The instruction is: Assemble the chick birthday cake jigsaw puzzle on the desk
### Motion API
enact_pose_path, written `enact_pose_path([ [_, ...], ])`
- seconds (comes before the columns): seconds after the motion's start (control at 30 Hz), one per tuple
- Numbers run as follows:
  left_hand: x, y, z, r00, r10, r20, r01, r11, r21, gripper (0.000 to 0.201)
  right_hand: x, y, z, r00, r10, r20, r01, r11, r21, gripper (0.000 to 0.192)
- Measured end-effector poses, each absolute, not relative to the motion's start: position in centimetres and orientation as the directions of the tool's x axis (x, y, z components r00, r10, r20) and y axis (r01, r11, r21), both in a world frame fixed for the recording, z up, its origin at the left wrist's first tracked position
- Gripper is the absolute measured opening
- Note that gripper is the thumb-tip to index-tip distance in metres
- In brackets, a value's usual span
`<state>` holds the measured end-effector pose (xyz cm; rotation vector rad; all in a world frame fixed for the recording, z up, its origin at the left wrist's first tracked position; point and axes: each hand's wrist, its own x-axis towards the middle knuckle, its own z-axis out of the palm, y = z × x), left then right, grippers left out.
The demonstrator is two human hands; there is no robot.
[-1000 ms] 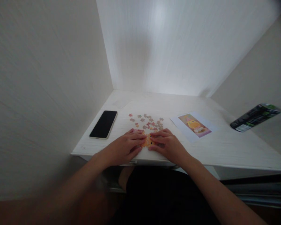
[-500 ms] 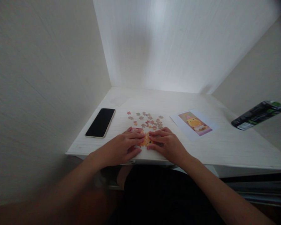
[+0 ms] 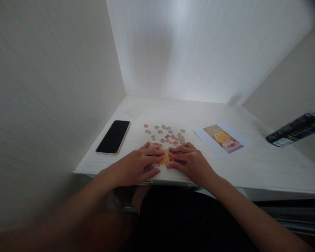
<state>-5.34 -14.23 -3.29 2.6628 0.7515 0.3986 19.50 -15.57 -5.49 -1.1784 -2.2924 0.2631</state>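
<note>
The puzzle [image 3: 166,157], a joined orange part of it at least, was held flat on the tabletop [image 3: 254,164] at the lower middle of the frame. It was covered from the left by the left hand [image 3: 140,162] and from the right by the right hand [image 3: 190,161]. The fingers of each hand were curved and laid over it; whether either grip was clamped on an edge or merely rested there could not be told, as the undersides were hidden.

The likeliest fault was judged to be a buckled joint: if the two sides were pressed unevenly, or pushed toward each other too hard, the seam between the hands could be lifted and split. A poor fit could also be missed — much of the surface was masked by the fingers.

Loose pieces [image 3: 160,132] were scattered at the centre of the frame, the nearest just beyond the fingertips; by a forward slide of either hand they could be scattered or caught under the puzzle. The tabletop's front edge lay close below, so a pull toward the body could leave a corner unsupported. Less risk was seen from the phone [image 3: 113,137] at centre left and the printed picture [image 3: 223,138] at centre right, both apart from the hands.
</note>
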Motion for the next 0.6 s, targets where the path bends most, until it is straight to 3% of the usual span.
enact_pose_path([
  [0.33, -5.14, -14.47, -2.96, 0.804, 0.576, 0.145, 0.486, -0.778, 0.397, 0.047, 19.18, -15.68, -5.21, -0.459, 0.811, 0.362, 0.662, 0.584, -0.470, 0.017],
  [0.6, -5.31, -14.29, -2.95, 0.812, 0.567, 0.139, 0.472, -0.778, 0.415, 0.049, 19.51, -15.26, -4.82, -0.500, 0.776, 0.386, 0.636, 0.631, -0.444, 0.017],
])
